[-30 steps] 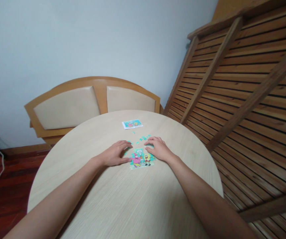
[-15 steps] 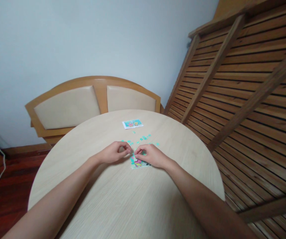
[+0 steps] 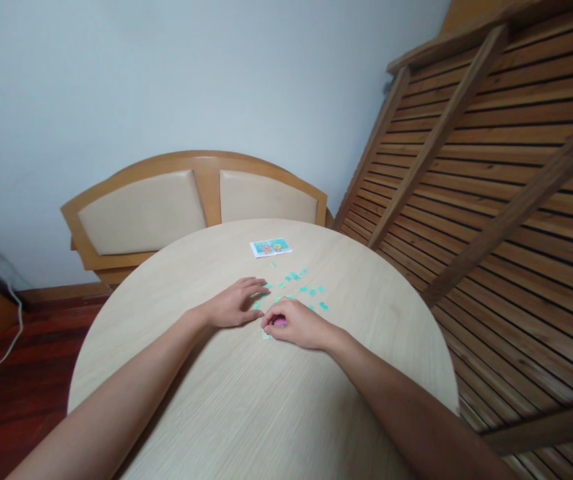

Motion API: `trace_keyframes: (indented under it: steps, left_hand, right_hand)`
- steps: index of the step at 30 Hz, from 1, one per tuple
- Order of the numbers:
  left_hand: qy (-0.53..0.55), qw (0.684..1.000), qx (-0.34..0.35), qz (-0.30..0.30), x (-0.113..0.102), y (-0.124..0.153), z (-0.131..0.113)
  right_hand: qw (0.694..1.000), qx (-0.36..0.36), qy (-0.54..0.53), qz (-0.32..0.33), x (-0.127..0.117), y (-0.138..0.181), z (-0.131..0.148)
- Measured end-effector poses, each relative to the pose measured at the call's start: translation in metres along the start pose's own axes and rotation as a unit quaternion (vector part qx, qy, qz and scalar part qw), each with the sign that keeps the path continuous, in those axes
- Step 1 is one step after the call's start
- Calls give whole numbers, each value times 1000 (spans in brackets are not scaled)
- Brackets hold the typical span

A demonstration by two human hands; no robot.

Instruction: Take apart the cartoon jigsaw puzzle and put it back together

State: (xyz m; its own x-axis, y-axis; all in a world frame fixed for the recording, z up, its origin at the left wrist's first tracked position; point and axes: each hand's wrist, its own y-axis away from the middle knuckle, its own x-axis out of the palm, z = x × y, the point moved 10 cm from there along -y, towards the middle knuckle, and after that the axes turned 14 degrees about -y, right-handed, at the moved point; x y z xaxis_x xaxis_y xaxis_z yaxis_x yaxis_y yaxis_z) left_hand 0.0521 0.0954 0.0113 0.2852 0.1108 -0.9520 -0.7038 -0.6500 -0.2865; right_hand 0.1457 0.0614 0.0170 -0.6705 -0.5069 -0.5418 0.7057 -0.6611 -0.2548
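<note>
My right hand [image 3: 291, 323] is over the partly joined jigsaw puzzle [image 3: 280, 321], hiding most of it; pink shows through the gap under the curled fingers. Its thumb and forefinger are closed together at the puzzle's left edge. What they hold, if anything, is too small to make out. To the left, my left hand [image 3: 236, 303] is open, fingers apart and palm down, its thumb tip close to the right fingertips. Several loose teal puzzle pieces [image 3: 294, 275] lie beyond the hands, and a few more lie by the left fingers.
A small picture card [image 3: 271, 248] with a teal cartoon scene lies farther back on the round wooden table [image 3: 206, 400]. Behind the table stands a padded headboard [image 3: 141, 210] against the wall. A slatted wooden panel [image 3: 486, 200] leans at the right.
My left hand has opened from a pinch and spread its fingers. My right hand has come lower over the puzzle, covering more of it. The view has shifted slightly left.
</note>
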Motion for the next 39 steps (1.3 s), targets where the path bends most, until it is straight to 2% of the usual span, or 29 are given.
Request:
trace_keyframes:
  steps: [4,10,13,17,24,33,39]
  left_hand:
    - [-4,1000,-10,19,9,1,6]
    - [38,999,-18,6,6,3,11]
    - [66,996,-55,-12,-4,5,26]
    - [51,990,-124,-45,-19,13,55]
    - [-12,983,-181,-4,-25,24,80]
    - [-11,984,-176,31,-21,23,76]
    - [-1,994,-108,27,-16,18,65]
  right_hand:
    - [999,-34,26,-6,1,0,6]
    - [999,-22,42,-12,1,0,1]
    - [999,-19,41,-10,2,0,2]
    - [999,-20,42,-9,2,0,3]
    - [998,-21,50,-9,1,-1,3]
    - [999,-26,43,1,1,0,4]
    - [999,-43,29,6,1,0,6]
